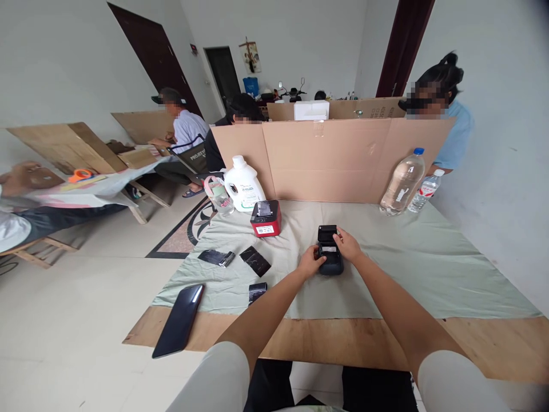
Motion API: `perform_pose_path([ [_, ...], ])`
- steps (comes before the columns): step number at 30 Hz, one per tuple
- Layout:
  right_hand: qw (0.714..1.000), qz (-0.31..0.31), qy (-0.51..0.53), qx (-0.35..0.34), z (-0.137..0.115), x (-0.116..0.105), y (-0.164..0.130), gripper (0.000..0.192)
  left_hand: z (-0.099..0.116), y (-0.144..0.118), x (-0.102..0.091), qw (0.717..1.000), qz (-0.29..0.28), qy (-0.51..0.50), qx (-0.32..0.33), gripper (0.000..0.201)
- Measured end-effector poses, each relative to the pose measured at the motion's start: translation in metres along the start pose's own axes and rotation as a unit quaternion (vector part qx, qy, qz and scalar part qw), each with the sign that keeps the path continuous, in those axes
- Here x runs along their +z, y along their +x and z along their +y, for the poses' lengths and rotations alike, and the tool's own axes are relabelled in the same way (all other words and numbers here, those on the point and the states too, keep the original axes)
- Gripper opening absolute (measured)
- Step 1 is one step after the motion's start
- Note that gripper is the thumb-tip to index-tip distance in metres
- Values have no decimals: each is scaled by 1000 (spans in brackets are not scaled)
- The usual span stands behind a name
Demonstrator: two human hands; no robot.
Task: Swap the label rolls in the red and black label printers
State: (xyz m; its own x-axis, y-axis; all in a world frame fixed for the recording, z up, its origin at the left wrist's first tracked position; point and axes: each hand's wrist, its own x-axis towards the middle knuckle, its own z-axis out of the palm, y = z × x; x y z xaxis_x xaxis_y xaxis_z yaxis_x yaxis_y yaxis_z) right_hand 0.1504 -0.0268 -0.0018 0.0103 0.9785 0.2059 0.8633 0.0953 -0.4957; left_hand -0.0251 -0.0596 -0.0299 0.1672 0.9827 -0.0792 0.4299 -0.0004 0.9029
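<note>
A small dark portable label printer (331, 266) lies on the green cloth with its lid (327, 231) raised and something pale inside. My left hand (311, 261) is closed on the printer's left side, thumb across its edge. At the upper right, my right hand (346, 245) has its fingers closed on the raised lid. Left of my hands lie a black film piece (255, 261), a second crumpled black film strip (217, 257) and a curled black piece (257, 292). Behind them stands a red and black box-shaped device (266, 219).
A cardboard screen (321, 163) closes off the table's far side. Before it stand a white jug (245, 186), a pink-handled clear container (219, 195), a large water bottle (402, 183) and a smaller bottle (426, 190). A tablet or phone (179, 320) overhangs the front left edge. Other people sit beyond.
</note>
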Motion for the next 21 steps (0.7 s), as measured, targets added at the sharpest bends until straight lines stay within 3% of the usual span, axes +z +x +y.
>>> perform_pose_path([
  [6,979,-120,-148,-77,-19,-7,-16,27,-8,-4,8,1000,21,-5,16,47],
  [13,948,-210,-233,-53,-40,-6,5,17,-5,-38,18,990,91,73,81,40],
  [17,940,-228,-251,-46,-45,-5,11,13,-13,-62,18,988,93,40,118,39],
  [21,946,-216,-236,-55,-42,-13,8,20,-24,-79,10,990,86,10,114,37],
])
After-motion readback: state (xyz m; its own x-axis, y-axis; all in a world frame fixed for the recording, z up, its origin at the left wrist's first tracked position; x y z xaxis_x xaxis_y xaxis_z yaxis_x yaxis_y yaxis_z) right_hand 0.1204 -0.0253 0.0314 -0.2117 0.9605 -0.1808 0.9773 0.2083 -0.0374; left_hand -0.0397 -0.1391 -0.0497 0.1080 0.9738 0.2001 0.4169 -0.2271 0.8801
